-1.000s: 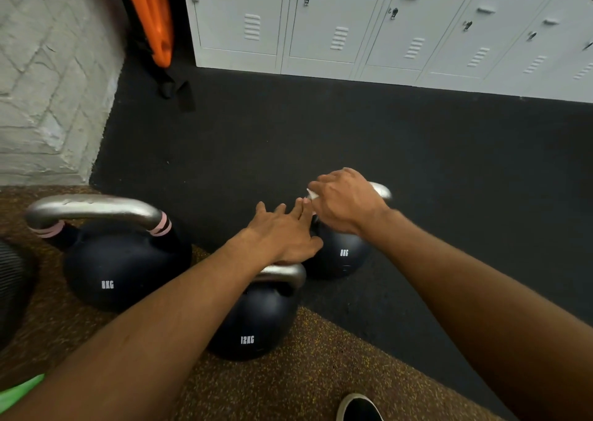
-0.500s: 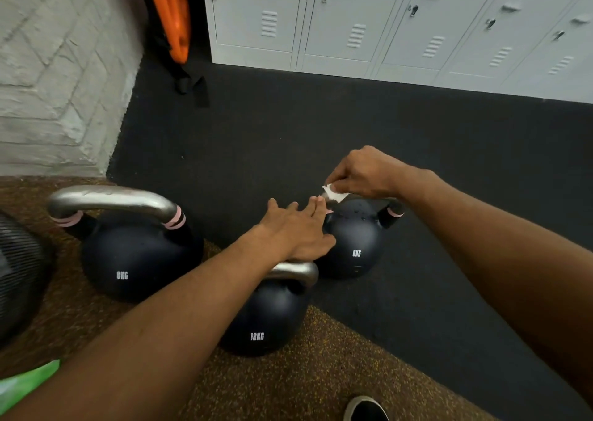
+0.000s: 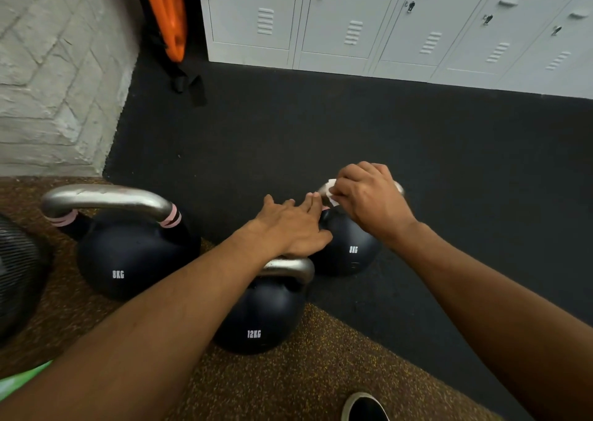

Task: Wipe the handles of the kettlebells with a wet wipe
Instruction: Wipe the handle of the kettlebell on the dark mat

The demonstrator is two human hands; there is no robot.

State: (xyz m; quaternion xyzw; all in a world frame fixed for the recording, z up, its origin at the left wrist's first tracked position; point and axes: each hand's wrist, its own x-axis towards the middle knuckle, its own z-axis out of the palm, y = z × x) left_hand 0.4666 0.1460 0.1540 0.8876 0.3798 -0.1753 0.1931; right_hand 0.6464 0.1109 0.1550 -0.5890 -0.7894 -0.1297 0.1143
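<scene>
Three black kettlebells with steel handles stand on the floor. The far 8 kg kettlebell (image 3: 348, 247) sits on the black mat; my right hand (image 3: 369, 199) covers most of its handle and pinches a white wet wipe (image 3: 330, 187) against it. My left hand (image 3: 288, 228) lies flat with fingers spread, resting on that bell's left side above the handle of the 12 kg kettlebell (image 3: 260, 318). A larger 8 kg kettlebell (image 3: 128, 253) with pink bands stands untouched at the left.
Grey lockers (image 3: 385, 19) line the far wall. A white brick wall (image 3: 54, 74) is at the left, with an orange object (image 3: 167, 13) and black straps leaning in the corner. A dark round object (image 3: 16, 276) is at the left edge, a shoe (image 3: 365, 407) at the bottom.
My right hand with the wipe slid along the far kettlebell's handle, lifting off to the right and coming back over it. My left hand stayed flat on the bell.
</scene>
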